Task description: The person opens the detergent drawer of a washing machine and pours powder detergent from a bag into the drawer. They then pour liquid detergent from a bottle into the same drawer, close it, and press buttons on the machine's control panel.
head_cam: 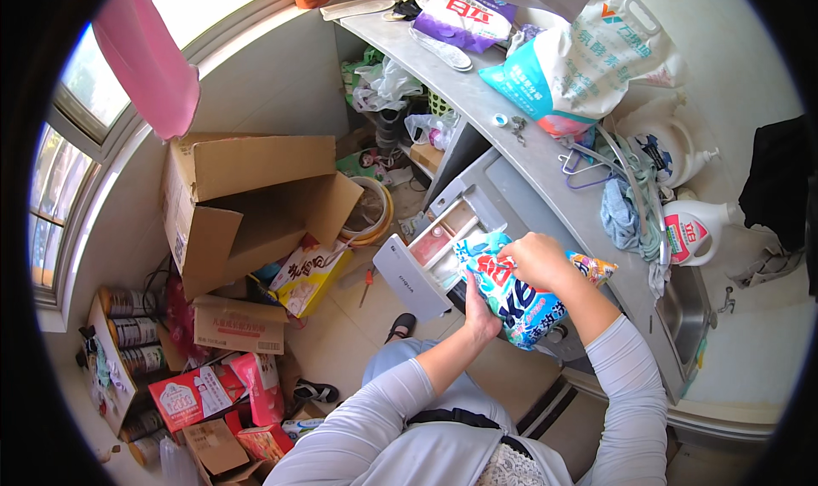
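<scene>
A blue plastic bag of laundry powder [511, 297] is tilted over the pulled-out detergent drawer [425, 249] of a grey washing machine [521, 189]. My left hand [480, 310] supports the bag from its lower left side, thumb against its front. My right hand [537, 262] grips its upper part, near the end above the drawer. The drawer's compartments show, one pinkish; the bag partly covers the nearest. Whether powder is falling cannot be seen.
A grey countertop [543, 166] above the machine holds a large detergent bag [575, 64], hangers, cloths and a white detergent bottle [696, 230]. An open cardboard box [255, 166], smaller boxes and a red-handled screwdriver [367, 285] lie on the left. A sink [684, 313] is at the right.
</scene>
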### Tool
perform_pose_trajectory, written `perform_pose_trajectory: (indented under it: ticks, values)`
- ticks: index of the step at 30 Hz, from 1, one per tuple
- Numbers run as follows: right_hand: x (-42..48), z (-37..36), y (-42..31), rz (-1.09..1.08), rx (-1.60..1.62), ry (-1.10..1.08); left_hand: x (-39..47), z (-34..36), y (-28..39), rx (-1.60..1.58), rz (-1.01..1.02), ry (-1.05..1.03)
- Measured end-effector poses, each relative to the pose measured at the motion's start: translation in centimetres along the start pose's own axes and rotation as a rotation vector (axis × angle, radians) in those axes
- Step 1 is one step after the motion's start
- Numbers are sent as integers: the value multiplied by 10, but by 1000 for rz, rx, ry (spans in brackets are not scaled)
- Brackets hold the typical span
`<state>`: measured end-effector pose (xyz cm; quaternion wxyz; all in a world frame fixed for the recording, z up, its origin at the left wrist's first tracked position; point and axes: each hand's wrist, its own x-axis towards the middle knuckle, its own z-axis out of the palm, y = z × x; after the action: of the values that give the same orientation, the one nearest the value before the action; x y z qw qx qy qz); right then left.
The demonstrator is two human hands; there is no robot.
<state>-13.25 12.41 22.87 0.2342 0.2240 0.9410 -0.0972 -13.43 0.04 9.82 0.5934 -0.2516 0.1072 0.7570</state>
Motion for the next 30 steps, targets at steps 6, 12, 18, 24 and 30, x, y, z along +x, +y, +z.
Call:
perform_pose_trajectory:
  ticks: [6, 12, 18, 24, 30]
  values:
    - [1, 4, -6, -37, 8, 20, 11, -19, -1, 120, 43, 65]
    - [-3, -4, -11, -61, 50, 23, 12, -22, 3, 155, -34, -51]
    - [-2, 5, -7, -23, 38, 6, 12, -20, 3, 114, -68, -48]
    - [-7, 13, -3, 25, 34, 38, 17, -15, -1, 87, -121, -51]
    - [-12, 17, 6, 78, 59, 90, 29, -4, -3, 169, -171, 30]
